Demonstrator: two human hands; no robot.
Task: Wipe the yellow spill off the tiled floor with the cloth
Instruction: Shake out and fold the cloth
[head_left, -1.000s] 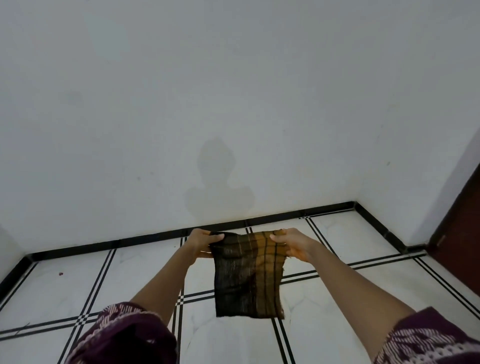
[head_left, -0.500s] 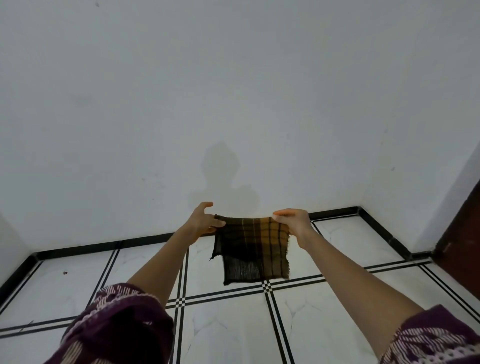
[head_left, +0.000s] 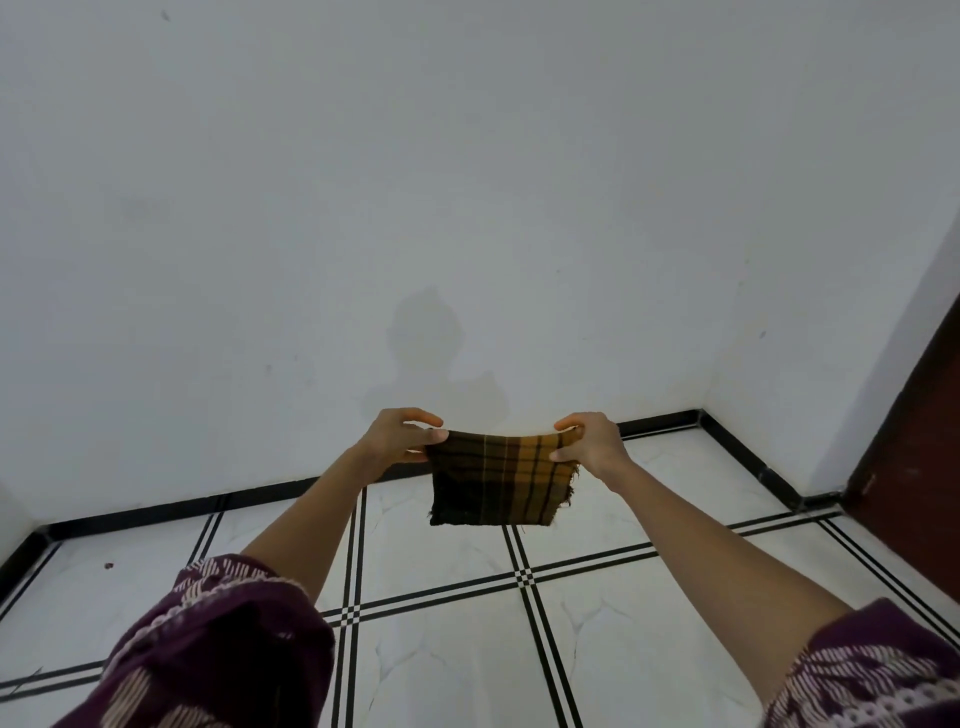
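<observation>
A dark brown and ochre checked cloth (head_left: 498, 480) hangs in the air in front of me, stretched between both hands at arm's length. My left hand (head_left: 397, 441) pinches its upper left corner and my right hand (head_left: 589, 441) pinches its upper right corner. The cloth looks folded, with a short hanging length and frayed lower corners. Below it lies the white tiled floor (head_left: 441, 670) with black double lines. No yellow spill shows on the visible tiles; the cloth's right half is yellowish.
A white wall (head_left: 467, 208) with a black skirting (head_left: 156, 512) stands close ahead, meeting a second wall at the right corner. A dark brown door (head_left: 914, 457) is at the far right. A small dark speck (head_left: 109, 566) lies on the left tile.
Both hands have risen and moved away from me with the cloth. The cloth's hanging length has shortened, and the view has tilted up toward the wall.
</observation>
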